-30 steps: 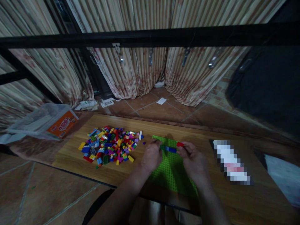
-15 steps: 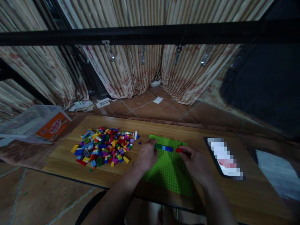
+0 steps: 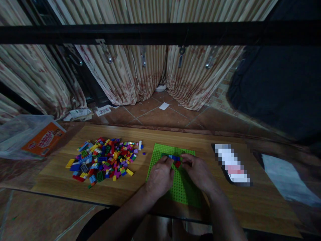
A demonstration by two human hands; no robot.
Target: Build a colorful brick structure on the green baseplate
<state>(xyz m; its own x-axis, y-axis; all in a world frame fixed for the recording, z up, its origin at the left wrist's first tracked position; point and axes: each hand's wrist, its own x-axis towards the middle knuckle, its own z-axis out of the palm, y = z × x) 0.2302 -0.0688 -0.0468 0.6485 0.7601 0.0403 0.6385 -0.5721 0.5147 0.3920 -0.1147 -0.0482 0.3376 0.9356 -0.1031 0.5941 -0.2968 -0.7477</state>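
Observation:
A short row of joined toy building bricks [image 3: 175,157], blue with a darker green end, is above the far part of a green studded baseplate [image 3: 185,187]. My left hand [image 3: 162,174] is closed round the row's left end, its fingers partly covering it. Just in front of the row's blue end is a red brick [image 3: 177,164], between my two hands. The fingers of my right hand [image 3: 198,170] are pinched at the red brick and the blue end. Whether red and blue are joined I cannot tell.
Left of the baseplate, a pile of mixed coloured bricks [image 3: 105,159] spreads over the wooden table [image 3: 140,185]. A clear plastic box [image 3: 15,134] with an orange label stands beyond the table's left end. To the right lie a phone [image 3: 232,165] and a white sheet [image 3: 286,177].
My right hand has brought the red brick leftward and nearer, from beyond the row's right end to its front side. My left hand has turned further over the row. The view has shifted slightly.

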